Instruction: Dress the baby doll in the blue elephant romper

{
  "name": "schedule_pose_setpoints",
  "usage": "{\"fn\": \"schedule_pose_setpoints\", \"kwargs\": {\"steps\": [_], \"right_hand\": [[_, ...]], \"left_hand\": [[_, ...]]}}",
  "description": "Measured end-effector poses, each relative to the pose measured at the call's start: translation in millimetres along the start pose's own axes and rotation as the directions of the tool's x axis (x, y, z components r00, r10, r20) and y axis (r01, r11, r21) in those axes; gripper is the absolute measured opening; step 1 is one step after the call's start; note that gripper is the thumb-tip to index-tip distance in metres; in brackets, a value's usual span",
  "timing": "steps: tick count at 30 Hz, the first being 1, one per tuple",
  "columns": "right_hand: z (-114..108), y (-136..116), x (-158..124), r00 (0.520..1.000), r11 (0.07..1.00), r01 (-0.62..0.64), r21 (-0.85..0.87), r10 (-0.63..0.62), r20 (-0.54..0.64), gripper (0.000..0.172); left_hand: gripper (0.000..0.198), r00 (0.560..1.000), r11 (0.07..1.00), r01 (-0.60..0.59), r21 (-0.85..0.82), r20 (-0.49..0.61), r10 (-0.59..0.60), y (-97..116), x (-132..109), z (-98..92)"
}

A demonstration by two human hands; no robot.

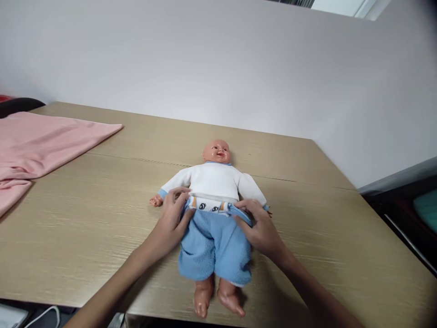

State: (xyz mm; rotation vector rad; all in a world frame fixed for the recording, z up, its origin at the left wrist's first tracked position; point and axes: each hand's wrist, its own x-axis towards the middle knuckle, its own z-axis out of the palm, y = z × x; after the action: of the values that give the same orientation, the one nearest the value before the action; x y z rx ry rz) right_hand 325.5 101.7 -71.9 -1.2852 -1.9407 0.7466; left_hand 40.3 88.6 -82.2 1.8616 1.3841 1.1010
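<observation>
The table spreads toward three o'clock, its near edge just past the feet of the doll at six. Left hand pinches the trousers' waist at ten, right hand at two.

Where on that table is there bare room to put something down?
Bare tabletop lies between pink cloth and doll, between right forearm and table's right edge, and beyond the doll's head toward the wall. The waist is crowded: left hand and right hand hold the blue pants there.

Glossy, smooth plastic is shown on the doll's head; fuzzy, matt cloth is seen in the blue trousers; and light is caught, streak by streak, on the wood-grained table!
</observation>
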Motion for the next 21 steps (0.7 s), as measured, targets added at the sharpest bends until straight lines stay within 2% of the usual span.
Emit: {"fn": "schedule_pose_setpoints", "kwargs": {"steps": [2,3,5,6,9,11,13,15,17,19,21], "right_hand": [[4.8,-1.1,7.4,0.995,0.996,0.021,-0.085,-0.029,-0.091,0.008],[7.3,-0.2,13.4,0.993,0.996,-0.006,-0.094,-0.005,-0.116,0.009],[11.5,4.0,29.1,0.983,0.992,-0.115,-0.057,0.105,-0.151,0.014],[12.7,6.6,37.4,0.974,0.985,-0.168,-0.034,0.160,-0.162,0.017],[11.6,13.4,53.5,0.963,0.975,-0.222,0.012,0.221,-0.152,0.028],[7.5,16.0,49.8,0.973,0.977,-0.209,0.047,0.213,-0.095,0.029],[3.8,18.6,33.4,0.978,0.978,-0.194,0.080,0.199,-0.060,0.029],[3.9,23.6,9.7,0.976,0.977,-0.189,0.097,0.198,-0.087,0.032],[10.0,31.9,-13.3,0.962,0.960,-0.228,0.163,0.247,-0.114,0.035],[21.5,42.5,-28.5,0.929,0.892,-0.314,0.326,0.359,-0.088,0.038],[35.2,52.3,-33.0,0.882,0.776,-0.376,0.505,0.467,-0.060,0.043]], "left_hand": [[0.023,0.997,0.994,0.068,-0.081,0.032,-0.065,-4.0,16.8,3.8],[0.022,0.992,0.983,0.122,-0.140,0.049,-0.116,-5.9,27.1,6.8],[0.028,0.978,0.934,0.208,-0.290,0.076,-0.195,-8.9,49.2,13.4],[0.033,0.969,0.891,0.244,-0.383,0.127,-0.211,-10.0,59.1,16.0],[0.045,0.943,0.791,0.323,-0.521,0.250,-0.220,-14.7,74.3,15.4],[0.044,0.939,0.818,0.326,-0.473,0.261,-0.224,-20.9,68.8,7.2],[0.040,0.946,0.878,0.292,-0.378,0.247,-0.208,-28.7,54.0,-3.7],[0.036,0.952,0.919,0.250,-0.306,0.251,-0.175,-34.8,36.4,-11.9],[0.034,0.948,0.918,0.259,-0.300,0.259,-0.183,-36.5,22.5,-13.6],[0.035,0.936,0.849,0.340,-0.405,0.229,-0.266,-34.0,15.7,-8.7],[0.038,0.892,0.676,0.442,-0.590,0.207,-0.402,-29.9,15.3,-0.2]]}}
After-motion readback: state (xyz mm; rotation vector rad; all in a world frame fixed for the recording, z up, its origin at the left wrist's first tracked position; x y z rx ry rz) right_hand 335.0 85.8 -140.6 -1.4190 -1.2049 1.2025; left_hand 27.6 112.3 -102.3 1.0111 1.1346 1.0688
